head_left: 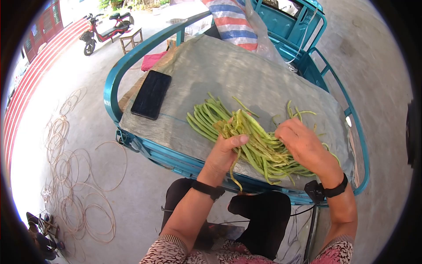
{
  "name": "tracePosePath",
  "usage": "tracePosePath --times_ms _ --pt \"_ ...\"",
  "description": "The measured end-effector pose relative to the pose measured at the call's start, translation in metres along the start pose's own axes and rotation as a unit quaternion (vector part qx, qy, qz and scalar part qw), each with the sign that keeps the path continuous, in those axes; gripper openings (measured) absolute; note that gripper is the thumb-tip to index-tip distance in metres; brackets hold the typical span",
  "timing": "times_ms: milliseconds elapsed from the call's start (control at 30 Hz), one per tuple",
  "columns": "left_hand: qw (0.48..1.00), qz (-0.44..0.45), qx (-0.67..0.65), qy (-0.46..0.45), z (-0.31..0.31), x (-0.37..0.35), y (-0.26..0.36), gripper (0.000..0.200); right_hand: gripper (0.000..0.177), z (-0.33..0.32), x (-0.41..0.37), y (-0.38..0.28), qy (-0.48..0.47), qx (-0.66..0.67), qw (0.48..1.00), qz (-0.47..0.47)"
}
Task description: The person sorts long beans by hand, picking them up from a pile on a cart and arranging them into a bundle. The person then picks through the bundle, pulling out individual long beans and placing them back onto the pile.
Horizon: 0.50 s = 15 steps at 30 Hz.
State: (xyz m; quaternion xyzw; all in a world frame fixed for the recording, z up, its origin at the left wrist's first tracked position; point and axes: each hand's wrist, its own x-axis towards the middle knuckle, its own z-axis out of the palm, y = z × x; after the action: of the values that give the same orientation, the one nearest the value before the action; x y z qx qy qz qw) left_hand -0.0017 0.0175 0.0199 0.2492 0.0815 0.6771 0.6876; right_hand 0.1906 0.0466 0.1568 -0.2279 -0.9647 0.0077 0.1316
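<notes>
Long green beans (206, 115) lie in a heap on a grey woven sheet (198, 66) over the bed of a blue cart. My left hand (226, 149) is wrapped round a bunch of yellowish beans (250, 132) at the heap's near side, thumb on top. One bean hangs below that hand over the cart's edge. To the right, my right hand (296, 138) is bent over the heap with its fingers pressed together at the bunch's right side. What its fingertips hold is hidden. A few loose beans (301, 112) lie just beyond it.
A black phone (151, 95) lies on the sheet at the left. Blue cart rails (132, 55) rise at both sides. A striped bag (233, 24) stands at the back. Coiled wire (83, 189), a stool (131, 39) and a red scooter (110, 31) are on the ground at the left.
</notes>
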Motion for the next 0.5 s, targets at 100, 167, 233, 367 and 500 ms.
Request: tracePosePath --times_ms 100,167,233,367,500 --pt "1.0 0.015 0.017 0.0 0.002 -0.001 0.002 0.06 0.021 0.001 0.0 0.003 -0.03 -0.013 0.999 0.007" --pt "1.0 0.019 0.004 0.002 0.008 -0.002 0.004 0.062 0.021 0.001 0.0 0.004 -0.04 -0.014 0.999 0.01" --pt "1.0 0.018 -0.004 0.001 0.01 0.0 0.004 0.064 0.02 0.0 0.0 0.004 -0.044 -0.016 0.999 0.013" --pt "1.0 0.008 0.003 0.005 0.006 -0.001 0.003 0.064 0.019 0.003 0.002 0.002 -0.063 -0.009 0.998 0.016" --pt "1.0 0.001 -0.004 0.031 0.002 -0.003 0.0 0.062 0.021 0.01 -0.001 0.011 -0.049 0.075 0.995 0.045"
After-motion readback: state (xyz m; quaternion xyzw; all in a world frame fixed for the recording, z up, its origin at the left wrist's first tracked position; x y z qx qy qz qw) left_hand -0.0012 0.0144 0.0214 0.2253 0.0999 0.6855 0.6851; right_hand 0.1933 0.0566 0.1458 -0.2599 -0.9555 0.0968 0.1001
